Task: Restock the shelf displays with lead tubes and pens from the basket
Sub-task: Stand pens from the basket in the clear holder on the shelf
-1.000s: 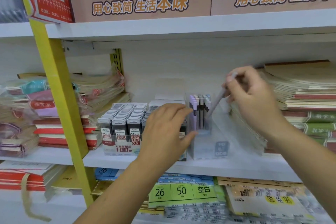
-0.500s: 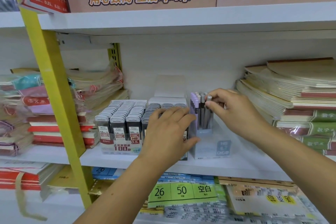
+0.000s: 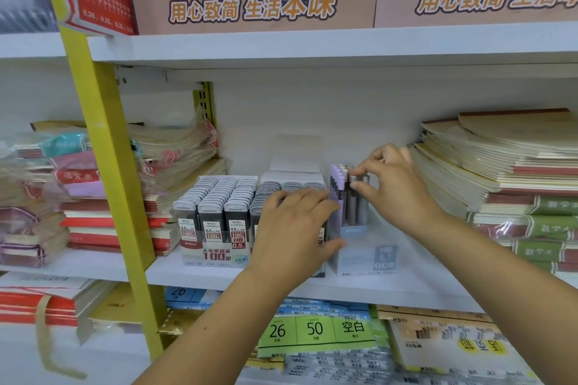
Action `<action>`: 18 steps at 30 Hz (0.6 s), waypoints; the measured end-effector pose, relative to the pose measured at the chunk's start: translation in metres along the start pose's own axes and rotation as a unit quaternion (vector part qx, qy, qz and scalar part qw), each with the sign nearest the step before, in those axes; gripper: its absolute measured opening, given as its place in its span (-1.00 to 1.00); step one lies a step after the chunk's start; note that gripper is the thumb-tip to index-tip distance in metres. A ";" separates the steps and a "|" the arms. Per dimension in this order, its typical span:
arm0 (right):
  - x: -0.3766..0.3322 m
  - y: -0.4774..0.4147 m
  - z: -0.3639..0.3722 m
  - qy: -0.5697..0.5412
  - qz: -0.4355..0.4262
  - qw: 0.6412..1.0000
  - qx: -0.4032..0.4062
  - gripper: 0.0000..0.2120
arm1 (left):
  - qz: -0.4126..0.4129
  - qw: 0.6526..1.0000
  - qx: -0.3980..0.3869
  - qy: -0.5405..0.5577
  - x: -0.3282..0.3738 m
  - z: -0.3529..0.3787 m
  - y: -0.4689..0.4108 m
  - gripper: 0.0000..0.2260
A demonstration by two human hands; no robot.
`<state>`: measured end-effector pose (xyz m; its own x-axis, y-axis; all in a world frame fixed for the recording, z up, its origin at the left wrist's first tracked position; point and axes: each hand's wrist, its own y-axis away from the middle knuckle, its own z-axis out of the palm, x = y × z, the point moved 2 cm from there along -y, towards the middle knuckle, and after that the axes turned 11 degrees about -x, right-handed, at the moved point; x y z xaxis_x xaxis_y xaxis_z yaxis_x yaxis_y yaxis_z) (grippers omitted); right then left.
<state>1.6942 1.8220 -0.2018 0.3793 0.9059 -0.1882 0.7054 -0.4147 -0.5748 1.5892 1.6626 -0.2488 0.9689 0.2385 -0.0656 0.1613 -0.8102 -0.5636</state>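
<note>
The white shelf (image 3: 406, 289) in front of you runs the full width of the view, with an upper shelf (image 3: 312, 47) above it carrying brown display cartons (image 3: 250, 0) printed with orange characters. A yellow post (image 3: 106, 166) stands slanted at the near left. To the far right lies a tall stack of tan notebooks (image 3: 506, 172), and to the left of the post sit wrapped bundles of exercise books (image 3: 78, 197). On the level below you can see green-labelled packs (image 3: 312, 328) marked 26 and 50. In the middle of the shelf a tray of black lead tubes (image 3: 215, 212) stands in tight rows, and just to its right is a clear display box (image 3: 366, 256) marked HB, holding upright purple tubes (image 3: 337, 178) at its left side and grey ones beside them. Your left hand (image 3: 294, 228) lies over the right part of the black lead tubes, its fingers straight and pressed together, the thumb stretched out to the right and touching the near left corner of the clear display box. Your right hand (image 3: 394, 184) reaches in from the right above that box, its thumb and forefinger pinching the top of a grey tube (image 3: 355, 200) that stands upright inside the box, just beside the purple tubes. The other fingers of that hand are curled up behind, apart from the tubes.
</note>
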 end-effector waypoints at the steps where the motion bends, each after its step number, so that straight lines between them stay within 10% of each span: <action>1: 0.001 0.001 0.000 0.001 0.010 1.000 -0.016 -0.80 | 0.000 1.000 -0.008 0.004 0.001 -0.001 0.000 -0.52; 5: 0.002 0.026 -0.006 -0.086 0.046 0.995 0.004 -0.62 | 0.000 0.999 -0.039 0.013 0.002 -0.006 0.003 -0.45; 12: -0.046 0.151 0.016 -0.309 -0.027 0.943 0.118 -0.74 | 0.030 0.975 0.166 0.142 0.015 0.036 0.119 -0.81; 15: -0.053 0.211 0.087 -0.323 0.024 0.946 -0.017 -0.80 | -0.085 0.972 -0.065 0.207 0.014 0.104 0.201 -0.80; 18: -0.042 0.271 0.186 -0.288 0.148 0.899 -0.296 -0.86 | -0.212 0.872 -0.347 0.275 0.004 0.182 0.285 -0.60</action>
<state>1.7586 1.6877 -0.4975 0.3508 0.5713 -0.7420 0.8838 -0.4640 0.0606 1.6045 1.5303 -0.5594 0.7079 0.4561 0.5393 0.4159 -0.8863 0.2037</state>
